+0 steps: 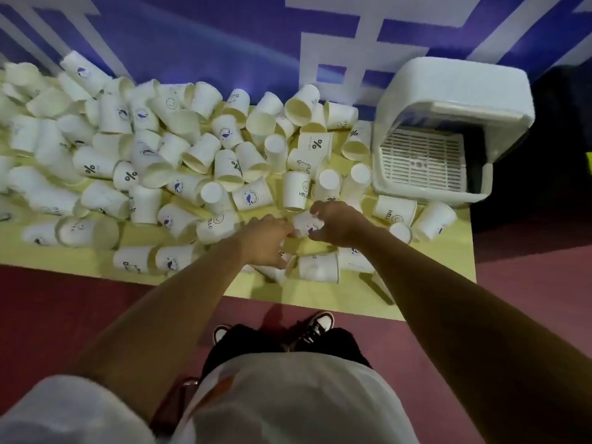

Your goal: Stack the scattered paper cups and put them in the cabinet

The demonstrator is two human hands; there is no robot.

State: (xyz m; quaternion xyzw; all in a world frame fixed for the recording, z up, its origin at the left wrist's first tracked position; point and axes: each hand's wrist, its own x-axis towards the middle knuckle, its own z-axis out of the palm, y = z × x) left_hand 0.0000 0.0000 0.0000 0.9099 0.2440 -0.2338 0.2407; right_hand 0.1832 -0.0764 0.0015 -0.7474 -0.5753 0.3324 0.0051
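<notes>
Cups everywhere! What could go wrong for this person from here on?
The right hand grips one cup amid a crowded heap; lifting it may roll neighbours. Cups near the table's front edge, such as the lying cup, could get swept to the floor by the left forearm.
</notes>
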